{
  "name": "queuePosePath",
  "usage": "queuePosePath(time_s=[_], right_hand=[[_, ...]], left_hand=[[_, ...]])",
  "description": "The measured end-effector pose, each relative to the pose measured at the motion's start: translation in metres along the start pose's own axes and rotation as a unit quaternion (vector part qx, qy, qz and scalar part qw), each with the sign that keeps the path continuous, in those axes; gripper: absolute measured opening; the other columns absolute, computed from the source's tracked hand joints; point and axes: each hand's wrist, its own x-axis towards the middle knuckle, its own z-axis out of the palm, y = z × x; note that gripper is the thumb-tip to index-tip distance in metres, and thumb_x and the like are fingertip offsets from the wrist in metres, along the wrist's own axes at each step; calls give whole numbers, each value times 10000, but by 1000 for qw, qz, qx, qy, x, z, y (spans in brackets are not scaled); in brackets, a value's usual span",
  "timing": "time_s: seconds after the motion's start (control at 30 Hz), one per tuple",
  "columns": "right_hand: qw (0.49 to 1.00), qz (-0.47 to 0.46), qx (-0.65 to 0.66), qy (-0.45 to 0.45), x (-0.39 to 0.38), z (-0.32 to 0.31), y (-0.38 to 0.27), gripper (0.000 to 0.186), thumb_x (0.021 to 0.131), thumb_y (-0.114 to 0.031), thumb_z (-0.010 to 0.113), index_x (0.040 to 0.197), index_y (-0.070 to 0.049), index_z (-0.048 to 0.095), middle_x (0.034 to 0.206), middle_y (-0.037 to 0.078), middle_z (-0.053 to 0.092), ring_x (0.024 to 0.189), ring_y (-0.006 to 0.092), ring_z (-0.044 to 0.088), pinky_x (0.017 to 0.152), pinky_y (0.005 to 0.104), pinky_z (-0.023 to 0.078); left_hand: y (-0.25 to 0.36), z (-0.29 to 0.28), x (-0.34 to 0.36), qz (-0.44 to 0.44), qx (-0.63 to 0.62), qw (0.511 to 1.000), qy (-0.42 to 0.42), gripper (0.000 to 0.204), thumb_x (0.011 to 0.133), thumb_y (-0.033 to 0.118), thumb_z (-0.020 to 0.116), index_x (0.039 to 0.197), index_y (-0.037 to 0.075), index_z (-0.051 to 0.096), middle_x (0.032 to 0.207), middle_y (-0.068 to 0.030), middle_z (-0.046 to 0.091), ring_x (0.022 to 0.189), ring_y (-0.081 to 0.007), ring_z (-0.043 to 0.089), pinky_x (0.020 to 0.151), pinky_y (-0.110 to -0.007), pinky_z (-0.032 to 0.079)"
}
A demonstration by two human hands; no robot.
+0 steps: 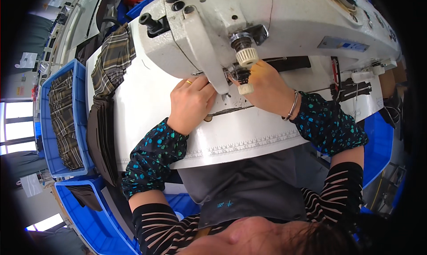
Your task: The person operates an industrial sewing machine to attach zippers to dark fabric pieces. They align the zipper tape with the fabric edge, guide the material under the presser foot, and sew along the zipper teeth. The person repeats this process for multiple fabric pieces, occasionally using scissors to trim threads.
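Observation:
Both my hands are at a white sewing machine, on either side of its needle area. My left hand, with a ring on one finger, rests on the white table with its fingers bent and close together; the machine head hides the fingertips. Opposite it, my right hand is curled inward, its fingertips hidden behind the cream tension knobs. A dark fabric strip lies just beyond the right hand. What either hand holds is hidden.
Plaid fabric and stacked dark pieces hang over the table's left edge. Blue bins stand at the left, one holding plaid pieces. Small scissors with red handles and dark strips lie right. A ruler scale runs along the front.

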Motion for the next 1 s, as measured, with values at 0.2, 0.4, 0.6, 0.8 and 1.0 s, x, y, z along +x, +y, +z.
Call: queuePosePath(time_s=[0.2,0.4,0.6,0.8,1.0], right_hand=[[998,50,-30,-35,0,-21,5,168,813,-109,658,940,-14,715,1038,131,723,1079,290,685,978,432,520],[989,-49,-53,-129,-10,-37,-27,91,799,-106,639,813,-34,694,700,84,639,645,238,631,718,363,457],[997,-22,-4,-71,-4,-28,-18,318,841,-355,768,963,-62,756,1070,113,726,1023,266,668,876,388,503],[994,1,6,-109,-7,-21,-21,492,791,-495,805,1013,-58,762,1215,130,727,1215,324,637,991,431,499],[996,-21,-14,-83,-8,-22,-17,512,735,-510,827,1003,-78,768,1190,119,726,1212,315,638,1012,444,495]], left_hand=[[4,-1,-1,17,29,999,20,157,829,116,778,985,101,765,1010,-35,732,910,-242,715,794,-357,580],[13,-4,-10,21,19,1000,11,248,894,145,788,1131,74,787,1176,-77,764,1096,-281,734,873,-371,592],[12,-5,-15,6,3,1000,-30,367,893,192,797,1219,30,753,1233,-103,748,1210,-292,695,958,-391,573],[20,-10,-19,-10,2,998,-55,476,872,244,811,1276,9,722,1305,-131,722,1257,-311,669,1015,-400,552],[27,-8,-21,-28,13,998,-57,619,831,349,822,1316,-12,689,1377,-166,684,1294,-327,640,1056,-404,531]])
